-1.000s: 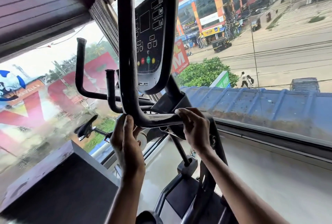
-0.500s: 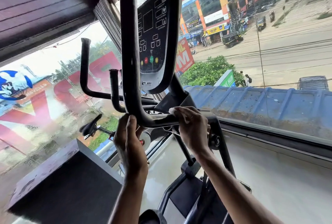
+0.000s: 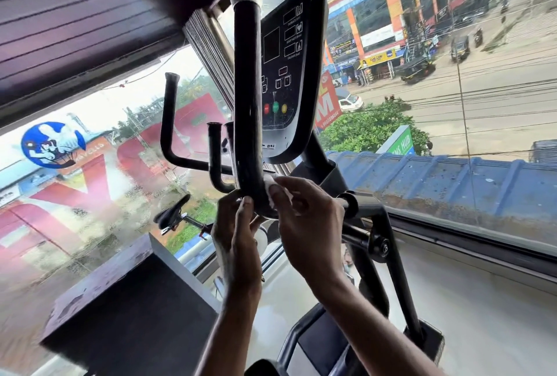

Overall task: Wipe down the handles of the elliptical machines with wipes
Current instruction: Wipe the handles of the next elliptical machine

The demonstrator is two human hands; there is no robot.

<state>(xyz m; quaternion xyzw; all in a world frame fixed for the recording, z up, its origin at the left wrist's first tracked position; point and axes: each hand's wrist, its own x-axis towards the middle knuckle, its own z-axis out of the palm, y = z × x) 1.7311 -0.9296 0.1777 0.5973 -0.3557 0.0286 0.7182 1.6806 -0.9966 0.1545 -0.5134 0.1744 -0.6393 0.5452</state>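
I am pinching the white wipe (image 3: 271,190) between the thumb and fingers (image 3: 291,186) of my right hand (image 3: 304,219), pressing it onto the bend of the black handle (image 3: 245,89) just below the console (image 3: 289,74). My left hand (image 3: 238,234) is curling round the same bend from the side away from the console, bracing the tube so it does not swing under the rubbing. To do this well, I am trying to wrap the wipe round the tube, not just dab its face, and twist as I slide. The tall upright run beside the console looks like the next stretch, so I am planning long strokes upward from here.
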